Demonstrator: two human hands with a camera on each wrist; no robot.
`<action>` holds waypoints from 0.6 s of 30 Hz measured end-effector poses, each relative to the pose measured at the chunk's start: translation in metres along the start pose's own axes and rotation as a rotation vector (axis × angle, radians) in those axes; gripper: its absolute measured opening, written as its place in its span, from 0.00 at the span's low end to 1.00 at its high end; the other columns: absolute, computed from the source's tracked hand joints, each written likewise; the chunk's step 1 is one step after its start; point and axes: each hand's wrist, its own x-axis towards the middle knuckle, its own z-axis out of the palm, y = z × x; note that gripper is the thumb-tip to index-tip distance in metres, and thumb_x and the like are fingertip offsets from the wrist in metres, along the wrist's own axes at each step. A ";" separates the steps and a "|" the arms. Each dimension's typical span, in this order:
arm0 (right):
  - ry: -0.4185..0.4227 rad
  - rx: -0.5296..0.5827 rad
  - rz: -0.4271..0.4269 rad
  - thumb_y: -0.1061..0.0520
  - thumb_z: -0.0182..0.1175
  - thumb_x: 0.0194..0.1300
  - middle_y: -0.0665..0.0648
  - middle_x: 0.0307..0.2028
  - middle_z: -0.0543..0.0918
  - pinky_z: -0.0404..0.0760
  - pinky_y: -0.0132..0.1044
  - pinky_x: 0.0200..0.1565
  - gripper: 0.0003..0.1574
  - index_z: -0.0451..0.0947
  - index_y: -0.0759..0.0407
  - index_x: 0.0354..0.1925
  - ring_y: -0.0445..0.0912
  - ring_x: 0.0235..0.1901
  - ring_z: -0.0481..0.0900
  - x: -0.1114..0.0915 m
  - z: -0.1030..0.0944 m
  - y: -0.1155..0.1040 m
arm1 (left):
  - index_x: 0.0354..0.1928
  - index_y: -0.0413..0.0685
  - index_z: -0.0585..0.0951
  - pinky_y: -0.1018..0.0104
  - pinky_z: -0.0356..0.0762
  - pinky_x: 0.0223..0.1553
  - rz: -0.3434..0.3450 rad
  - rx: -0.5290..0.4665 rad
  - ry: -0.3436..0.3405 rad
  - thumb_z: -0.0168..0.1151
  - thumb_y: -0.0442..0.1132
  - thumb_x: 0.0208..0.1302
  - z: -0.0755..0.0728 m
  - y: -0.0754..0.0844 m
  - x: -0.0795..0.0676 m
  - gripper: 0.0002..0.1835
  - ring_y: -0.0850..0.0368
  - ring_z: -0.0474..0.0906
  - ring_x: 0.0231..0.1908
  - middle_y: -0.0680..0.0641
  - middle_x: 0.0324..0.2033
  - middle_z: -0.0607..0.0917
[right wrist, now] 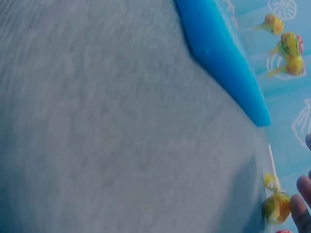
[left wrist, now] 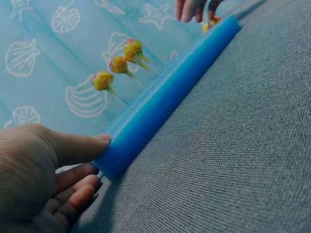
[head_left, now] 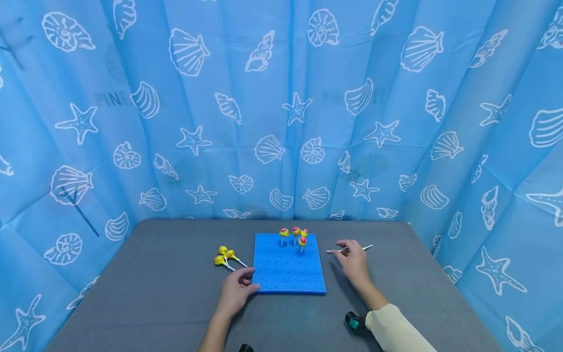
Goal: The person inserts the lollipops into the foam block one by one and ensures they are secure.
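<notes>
A blue foam board [head_left: 286, 274] with small holes lies on the table. Several yellow-and-red lollipops [head_left: 302, 241] stand in its far right part by their sticks. My left hand [head_left: 235, 293] holds the board's near left corner, thumb [left wrist: 80, 148] on the edge and fingers beside it. Over on the right, my right hand [head_left: 353, 264] hovers over lollipops lying on the table; one white stick [head_left: 368, 247] pokes out on its right. In the right wrist view a fingertip is close to a yellow lollipop [right wrist: 277, 208]; contact is unclear. The hand partly hides these lollipops.
Three yellow lollipops [head_left: 223, 255] lie left of the board, sticks pointing toward it. A grey cloth covers the table [head_left: 167, 293]. A blue curtain [head_left: 246, 122] with white shells and starfish hangs behind and around. A dark wrist device [head_left: 355, 320] sits by the right sleeve.
</notes>
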 end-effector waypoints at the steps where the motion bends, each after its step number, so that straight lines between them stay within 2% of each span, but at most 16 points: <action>1: 0.003 -0.002 -0.003 0.67 0.71 0.55 0.61 0.37 0.80 0.78 0.41 0.37 0.14 0.81 0.66 0.42 0.51 0.35 0.80 0.000 -0.001 0.001 | 0.55 0.46 0.80 0.60 0.73 0.38 -0.001 -0.002 -0.001 0.70 0.34 0.58 0.000 0.000 0.000 0.22 0.55 0.73 0.37 0.47 0.45 0.81; 5: 0.004 -0.038 -0.005 0.68 0.71 0.54 0.61 0.36 0.80 0.78 0.40 0.36 0.13 0.82 0.66 0.40 0.50 0.34 0.79 -0.002 -0.006 0.006 | 0.55 0.46 0.80 0.60 0.73 0.38 0.003 0.006 0.002 0.70 0.34 0.57 0.000 0.001 0.000 0.22 0.55 0.73 0.37 0.47 0.45 0.81; 9: -0.004 -0.071 -0.008 0.67 0.71 0.53 0.60 0.34 0.79 0.77 0.43 0.36 0.12 0.82 0.67 0.38 0.51 0.33 0.79 -0.001 -0.009 0.010 | 0.55 0.46 0.80 0.60 0.72 0.37 0.005 0.012 0.004 0.71 0.34 0.57 0.000 0.002 -0.001 0.22 0.55 0.73 0.37 0.47 0.45 0.81; 18: -0.081 -0.151 0.053 0.65 0.71 0.55 0.59 0.35 0.79 0.76 0.48 0.40 0.11 0.82 0.66 0.38 0.52 0.36 0.78 0.002 -0.018 0.018 | 0.55 0.46 0.80 0.60 0.72 0.37 -0.005 0.013 0.000 0.71 0.35 0.57 -0.001 0.002 -0.001 0.22 0.55 0.73 0.37 0.47 0.46 0.81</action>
